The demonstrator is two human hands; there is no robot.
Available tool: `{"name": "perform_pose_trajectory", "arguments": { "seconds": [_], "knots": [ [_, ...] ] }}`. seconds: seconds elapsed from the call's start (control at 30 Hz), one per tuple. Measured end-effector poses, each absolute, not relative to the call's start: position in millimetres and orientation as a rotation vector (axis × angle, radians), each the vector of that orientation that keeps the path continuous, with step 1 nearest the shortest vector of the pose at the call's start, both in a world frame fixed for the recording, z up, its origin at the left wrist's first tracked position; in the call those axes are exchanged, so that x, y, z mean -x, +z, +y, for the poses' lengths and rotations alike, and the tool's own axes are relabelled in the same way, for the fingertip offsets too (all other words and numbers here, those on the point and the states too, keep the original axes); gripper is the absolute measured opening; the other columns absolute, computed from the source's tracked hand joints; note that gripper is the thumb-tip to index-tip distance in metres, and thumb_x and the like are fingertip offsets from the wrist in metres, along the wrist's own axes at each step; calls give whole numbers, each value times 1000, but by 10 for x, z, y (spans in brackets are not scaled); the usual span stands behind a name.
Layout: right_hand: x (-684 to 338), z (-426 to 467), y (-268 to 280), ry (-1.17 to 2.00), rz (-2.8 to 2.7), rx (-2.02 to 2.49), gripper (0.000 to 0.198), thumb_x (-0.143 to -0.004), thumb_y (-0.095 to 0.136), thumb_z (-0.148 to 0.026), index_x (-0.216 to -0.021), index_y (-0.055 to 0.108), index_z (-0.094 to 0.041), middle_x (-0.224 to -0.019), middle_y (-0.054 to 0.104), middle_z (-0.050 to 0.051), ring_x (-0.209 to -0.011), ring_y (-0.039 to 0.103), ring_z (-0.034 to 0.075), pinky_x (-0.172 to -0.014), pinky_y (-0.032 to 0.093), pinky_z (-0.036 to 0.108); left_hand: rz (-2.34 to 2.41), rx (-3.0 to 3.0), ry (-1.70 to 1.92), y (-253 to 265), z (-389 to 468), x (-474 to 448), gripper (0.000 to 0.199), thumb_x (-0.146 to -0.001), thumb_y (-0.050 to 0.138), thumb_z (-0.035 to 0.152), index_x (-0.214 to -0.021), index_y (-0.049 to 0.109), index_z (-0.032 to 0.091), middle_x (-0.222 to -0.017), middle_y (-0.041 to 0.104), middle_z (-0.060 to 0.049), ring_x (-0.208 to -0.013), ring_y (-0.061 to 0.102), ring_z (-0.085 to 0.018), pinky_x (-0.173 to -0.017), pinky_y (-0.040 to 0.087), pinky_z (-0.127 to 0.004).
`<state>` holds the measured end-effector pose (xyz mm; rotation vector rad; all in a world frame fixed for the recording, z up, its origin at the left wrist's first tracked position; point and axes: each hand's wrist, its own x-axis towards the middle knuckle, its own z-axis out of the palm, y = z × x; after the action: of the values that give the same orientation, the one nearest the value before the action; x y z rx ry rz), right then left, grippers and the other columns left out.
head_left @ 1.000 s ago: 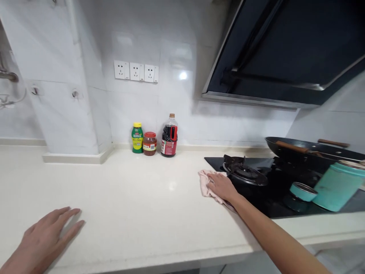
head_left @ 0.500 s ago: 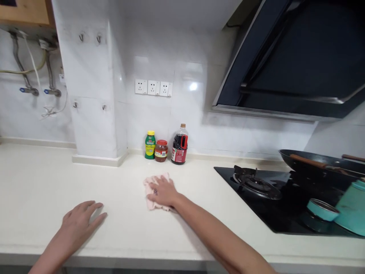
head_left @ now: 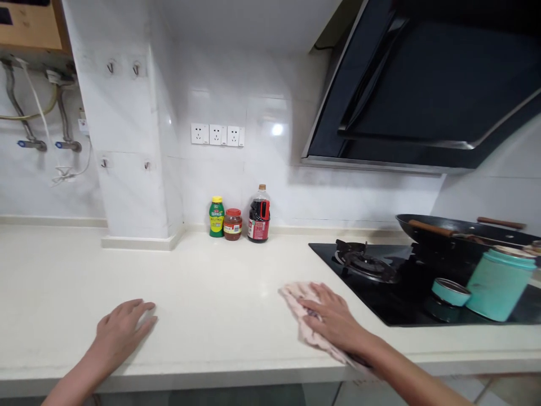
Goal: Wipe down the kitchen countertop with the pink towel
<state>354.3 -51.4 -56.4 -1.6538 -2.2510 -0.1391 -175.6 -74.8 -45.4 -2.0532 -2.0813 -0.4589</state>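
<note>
My right hand (head_left: 332, 318) presses a pale pink cloth (head_left: 293, 296) against the white countertop (head_left: 203, 299), left of the stove's front corner. Its fingers are bent over the cloth, which bunches under the palm and trails toward the counter's front edge. On the left, my left hand (head_left: 122, 330) rests on the countertop with the thumb apart from the fingers and nothing in it. Behind both hands, against the wall, stand a green bottle with a yellow cap (head_left: 216, 217), a red-lidded jar (head_left: 232, 225) and a large bottle of dark liquid (head_left: 259, 217).
A black gas stove (head_left: 406, 301) fills the right side, with a wok (head_left: 465, 228), a turquoise canister (head_left: 501, 285) and a small turquoise lid-like piece (head_left: 451, 292) on it. Above hangs a dark range hood (head_left: 422, 96). A tiled pillar (head_left: 127, 124) juts out at left.
My right hand has slid the cloth rightward and nearer, from in front of the bottles toward the stove. The left hand stays about where it was. The view has shifted slightly right.
</note>
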Motion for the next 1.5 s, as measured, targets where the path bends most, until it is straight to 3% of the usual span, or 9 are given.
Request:
{"name": "perform_pose_trajectory", "arguments": {
  "seconds": [0.1,0.27,0.43,0.57,0.77,0.93,1.27,1.5],
  "knots": [
    [-3934,-317,-670,-196,-2216,1688,42,-92,48,-43,-130,64,-33,-143,50,4,-139,32,34,-113,30,55,-1953,2333,-460,-282,-707,1390,48,-92,38,49,-126,65,27,-138,60,-8,-129,54,-26,-106,41,-42],
    [-4039,-50,-685,-235,-2241,1677,44,-91,42,-40,-129,64,-34,-135,57,1,-136,38,31,-114,29,55,-1764,2562,-423,-10,-317,856,46,-94,41,46,-129,62,23,-139,57,-10,-127,54,-27,-103,43,-41],
    [-4074,402,-651,-235,-2207,1790,43,-91,43,-40,-128,63,-34,-137,55,2,-136,37,34,-111,31,59,-1694,2593,-369,-39,135,778,40,-95,42,41,-122,65,23,-131,59,-12,-117,59,-28,-98,45,-44],
    [-4042,961,-550,-163,-2133,1982,42,-97,42,-44,-134,58,-32,-143,49,7,-134,38,38,-107,33,64,-1645,2610,-453,-146,177,811,37,-96,44,39,-123,64,24,-131,60,-12,-122,56,-29,-101,44,-45],
    [-3750,1813,-318,2,-2083,2207,47,-100,58,-50,-137,51,-22,-141,46,11,-128,44,33,-108,36,60,-1673,2702,-465,-88,163,866,33,-93,52,39,-121,65,28,-132,60,-8,-121,57,-29,-101,46,-43],
    [-3315,2237,-226,20,-2026,2274,51,-101,56,-54,-141,48,-24,-144,43,11,-131,40,35,-108,34,62,-1649,2739,-462,-68,209,859,29,-92,56,34,-118,66,26,-125,61,-9,-117,57,-29,-98,46,-45],
    [-2336,1931,-187,-10,-2234,2026,52,-103,48,-54,-146,44,-26,-151,34,10,-139,28,37,-111,25,66,-1655,2785,-525,-23,225,839,34,-99,42,42,-117,67,26,-108,64,-8,-104,60,-28,-90,47,-43],
    [-1226,1138,-150,8,-2695,1294,49,-98,47,-52,-146,43,-41,-155,34,4,-143,22,31,-111,24,59,-1732,2701,-1111,-61,365,1120,42,-97,39,50,-110,68,23,-114,63,-7,-103,62,-23,-97,47,-37]
  ]
}}
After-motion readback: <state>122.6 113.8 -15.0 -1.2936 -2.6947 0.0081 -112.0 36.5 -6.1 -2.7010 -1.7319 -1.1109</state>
